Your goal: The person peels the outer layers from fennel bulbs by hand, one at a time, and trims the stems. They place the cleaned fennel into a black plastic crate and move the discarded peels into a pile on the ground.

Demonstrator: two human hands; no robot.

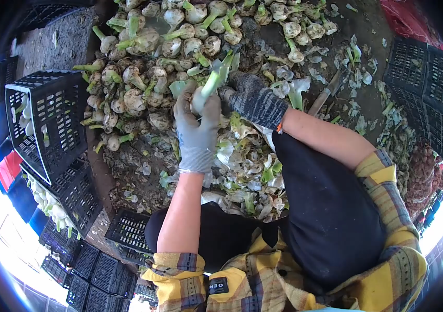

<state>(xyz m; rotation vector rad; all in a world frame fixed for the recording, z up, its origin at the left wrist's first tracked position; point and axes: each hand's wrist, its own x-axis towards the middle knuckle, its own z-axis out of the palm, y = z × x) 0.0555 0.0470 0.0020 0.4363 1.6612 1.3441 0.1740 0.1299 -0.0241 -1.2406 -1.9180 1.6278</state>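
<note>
My left hand [196, 119], in a light grey glove, wraps round a pale onion-like bulb [198, 102] with a short green stem [212, 83] pointing up and right. Close beside the stem is my right hand [250, 98], in a dark grey knitted glove. Its fingers are curled against a loose outer leaf [225, 66] of the bulb; the fingertips are partly hidden. Just beyond both hands lies a heap of unpeeled bulbs [134, 100], brown and soil-stained, with cut green stems. Below my hands, peeled skins and leaf scraps [247, 151] cover the ground between my legs.
A knife [321, 99] with a brown handle lies on the ground at the right. Black plastic crates [49, 127] stand at the left, one holding white peeled bulbs [49, 200]. More black crates [424, 93] and a reddish net sack [423, 174] are at the right.
</note>
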